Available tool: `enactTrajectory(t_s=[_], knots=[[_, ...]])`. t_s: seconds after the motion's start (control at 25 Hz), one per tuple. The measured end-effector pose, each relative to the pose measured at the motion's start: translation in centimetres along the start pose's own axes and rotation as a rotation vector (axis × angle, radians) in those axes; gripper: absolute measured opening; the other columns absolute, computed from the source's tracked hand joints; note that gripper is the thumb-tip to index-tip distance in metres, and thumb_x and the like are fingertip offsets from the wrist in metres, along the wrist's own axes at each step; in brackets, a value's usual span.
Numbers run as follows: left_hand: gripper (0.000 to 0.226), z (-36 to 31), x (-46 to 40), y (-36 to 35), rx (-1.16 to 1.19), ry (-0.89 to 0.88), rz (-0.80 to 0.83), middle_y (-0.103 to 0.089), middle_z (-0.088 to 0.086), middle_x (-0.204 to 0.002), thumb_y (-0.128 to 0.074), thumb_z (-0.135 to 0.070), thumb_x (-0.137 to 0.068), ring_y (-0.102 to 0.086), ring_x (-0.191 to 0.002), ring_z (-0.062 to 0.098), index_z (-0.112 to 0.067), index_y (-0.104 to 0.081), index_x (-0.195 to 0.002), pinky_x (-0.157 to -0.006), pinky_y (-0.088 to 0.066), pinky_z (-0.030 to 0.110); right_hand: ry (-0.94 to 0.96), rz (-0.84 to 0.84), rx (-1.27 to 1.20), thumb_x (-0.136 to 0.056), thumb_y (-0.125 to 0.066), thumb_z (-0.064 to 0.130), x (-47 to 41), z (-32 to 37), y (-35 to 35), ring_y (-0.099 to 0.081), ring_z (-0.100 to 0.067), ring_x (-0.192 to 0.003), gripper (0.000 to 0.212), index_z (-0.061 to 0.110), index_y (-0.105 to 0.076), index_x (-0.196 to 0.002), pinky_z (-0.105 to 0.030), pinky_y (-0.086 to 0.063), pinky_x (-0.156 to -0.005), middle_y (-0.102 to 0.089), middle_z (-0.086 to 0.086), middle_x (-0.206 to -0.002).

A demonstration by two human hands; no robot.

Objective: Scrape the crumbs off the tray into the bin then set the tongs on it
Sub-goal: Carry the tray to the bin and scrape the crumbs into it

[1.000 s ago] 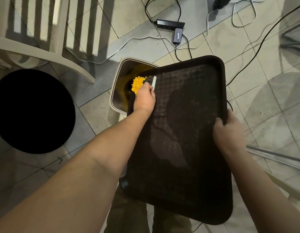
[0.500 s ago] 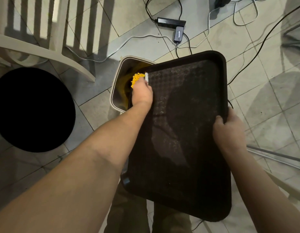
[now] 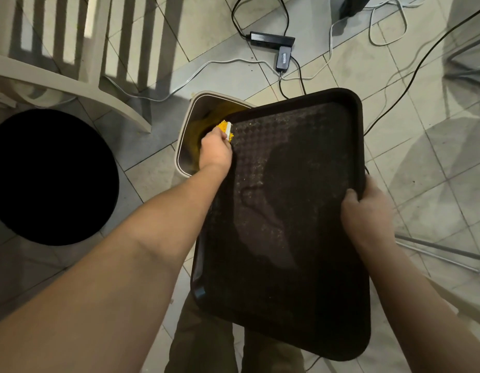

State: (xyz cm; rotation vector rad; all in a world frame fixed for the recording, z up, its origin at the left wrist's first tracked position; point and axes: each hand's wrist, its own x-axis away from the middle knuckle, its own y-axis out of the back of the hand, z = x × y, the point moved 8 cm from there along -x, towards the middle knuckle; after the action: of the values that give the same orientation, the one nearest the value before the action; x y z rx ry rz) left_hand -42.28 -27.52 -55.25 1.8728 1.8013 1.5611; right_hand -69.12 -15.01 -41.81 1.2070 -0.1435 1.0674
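A dark brown tray [image 3: 300,211] is held over the floor, its far left corner above a beige bin [image 3: 187,146]. My right hand [image 3: 365,214] grips the tray's right rim. My left hand [image 3: 216,150] holds a small white scraper [image 3: 228,130] at the tray's far left corner. A small heap of orange crumbs [image 3: 222,127] lies against the scraper at the tray's edge, over the bin's opening. Fine specks are scattered across the tray's surface. No tongs are in view.
A beige plastic chair [image 3: 80,49] stands at the back left. A black round shape [image 3: 49,176] lies on the floor at the left. Cables and a black power adapter [image 3: 283,49] run across the tiles behind the bin. A metal rod [image 3: 443,249] lies at the right.
My left hand has pushed the scraper and the orange crumbs toward the tray's far left corner and over the bin. The heap of crumbs on the tray has shrunk.
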Motion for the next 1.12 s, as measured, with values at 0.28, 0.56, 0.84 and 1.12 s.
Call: enactTrajectory(t_s=[0.28, 0.56, 0.84, 1.12], knots=[[0.013, 0.3, 3.0, 0.9, 0.079, -0.224, 0.085, -0.06, 0.006, -0.09, -0.052, -0.011, -0.091, -0.057, -0.082, 0.019, -0.004, -0.06, -0.098, -0.077, -0.045, 0.023, -0.003, -0.006, 0.02, -0.094, -0.041, 0.014, 0.6, 0.4, 0.5, -0.043, -0.012, -0.086, 0.036, 0.021, -0.047, -0.129, -0.03, -0.037, -0.078, -0.048, 0.005, -0.094], [0.015, -1.3, 0.6, -1.0, 0.135, -0.043, 0.04, -0.062, 0.014, -0.093, -0.05, -0.009, -0.09, -0.058, -0.084, 0.025, -0.004, -0.062, -0.098, -0.081, -0.047, 0.027, -0.014, -0.014, -0.014, -0.094, -0.042, 0.015, 0.4, -0.4, 0.2, -0.047, -0.013, -0.086, 0.032, 0.022, -0.05, -0.124, -0.037, -0.044, -0.082, -0.052, 0.007, -0.093], [0.016, 2.1, 2.7, 0.8, -0.165, -0.308, 0.103, -0.06, 0.016, -0.106, -0.048, -0.012, -0.091, -0.06, -0.094, 0.033, -0.004, -0.059, -0.101, -0.087, -0.05, 0.04, -0.037, -0.032, 0.006, -0.094, -0.042, 0.017, 0.4, -0.8, 0.1, -0.054, -0.021, -0.091, 0.03, 0.022, -0.049, -0.123, -0.045, -0.049, -0.085, -0.051, 0.004, -0.091], [0.02, 2.4, 3.2, 0.0, -0.427, -0.354, 0.15, -0.054, 0.02, -0.106, -0.042, -0.015, -0.096, -0.057, -0.095, 0.039, 0.0, -0.055, -0.102, -0.082, -0.046, 0.044, -0.023, -0.022, -0.003, -0.093, -0.041, 0.017, 0.4, -0.6, 0.3, -0.049, -0.016, -0.087, 0.029, 0.022, -0.05, -0.12, -0.042, -0.046, -0.083, -0.052, 0.004, -0.092]])
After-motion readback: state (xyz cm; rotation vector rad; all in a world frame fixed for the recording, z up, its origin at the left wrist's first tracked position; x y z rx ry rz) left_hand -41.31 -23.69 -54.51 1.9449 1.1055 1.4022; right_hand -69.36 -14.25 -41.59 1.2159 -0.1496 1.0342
